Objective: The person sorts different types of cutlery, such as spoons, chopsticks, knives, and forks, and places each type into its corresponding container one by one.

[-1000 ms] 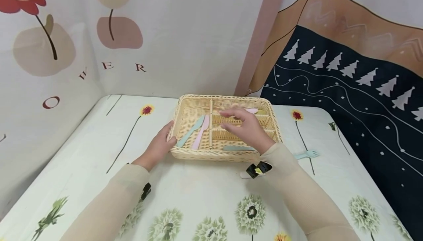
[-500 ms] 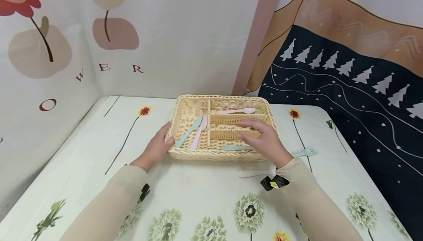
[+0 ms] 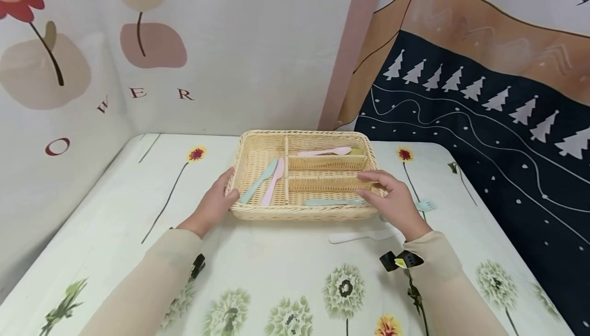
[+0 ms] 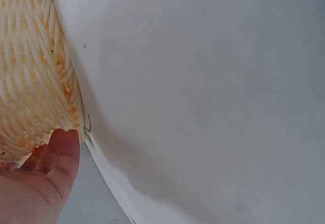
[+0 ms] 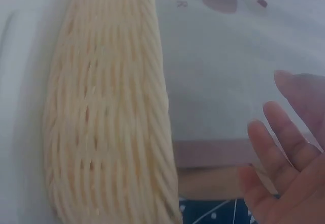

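Observation:
My left hand [image 3: 213,205] holds the left end of a wicker cutlery basket [image 3: 299,213], thumb over the rim. My right hand [image 3: 392,200] hovers at the basket's right end, thumb and fingers apart, holding nothing. In the large left compartment lie a mint knife [image 3: 259,181] and a pink knife [image 3: 274,182]. The back right compartment has a pink spoon [image 3: 324,151] and a yellow-green piece [image 3: 356,151], partly hidden. A mint utensil [image 3: 332,202] lies in the front right compartment, its right end behind my fingers.
In front of the basket, a whitish utensil [image 3: 355,236] lies on the flowered tablecloth [image 3: 267,259]. A mint fork [image 3: 425,206] is right of the basket, its handle hidden by my right hand. Patterned cloths hang behind the table.
My right hand has drawn back rightward from above the compartments to the basket's right end, uncovering the pink spoon. My left hand stays on the left rim.

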A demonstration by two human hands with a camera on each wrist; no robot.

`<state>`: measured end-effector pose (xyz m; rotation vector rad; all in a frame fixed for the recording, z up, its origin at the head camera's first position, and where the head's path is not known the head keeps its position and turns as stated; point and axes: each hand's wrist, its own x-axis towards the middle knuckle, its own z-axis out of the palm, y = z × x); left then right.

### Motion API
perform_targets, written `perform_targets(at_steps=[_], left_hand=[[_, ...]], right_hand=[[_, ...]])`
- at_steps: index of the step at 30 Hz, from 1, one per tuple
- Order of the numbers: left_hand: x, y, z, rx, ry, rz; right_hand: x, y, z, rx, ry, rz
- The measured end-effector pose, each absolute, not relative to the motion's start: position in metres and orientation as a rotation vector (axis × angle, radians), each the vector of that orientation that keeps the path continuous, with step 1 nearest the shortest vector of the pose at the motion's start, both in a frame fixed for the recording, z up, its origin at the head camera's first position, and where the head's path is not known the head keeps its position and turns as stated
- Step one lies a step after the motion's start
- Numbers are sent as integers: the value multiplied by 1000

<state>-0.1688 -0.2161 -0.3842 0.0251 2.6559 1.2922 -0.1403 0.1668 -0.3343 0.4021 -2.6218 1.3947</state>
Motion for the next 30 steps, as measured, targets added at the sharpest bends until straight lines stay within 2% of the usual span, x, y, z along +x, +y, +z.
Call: perform_targets(at_steps=[15,30], left_hand=[[-171,-219,-387,21,2649,1307],[-170,-217,-384,28,2655,1291]], right_hand=[[-136,210,-354,251,-2630,1277],[-115,222,-373,174,-2777,1286]])
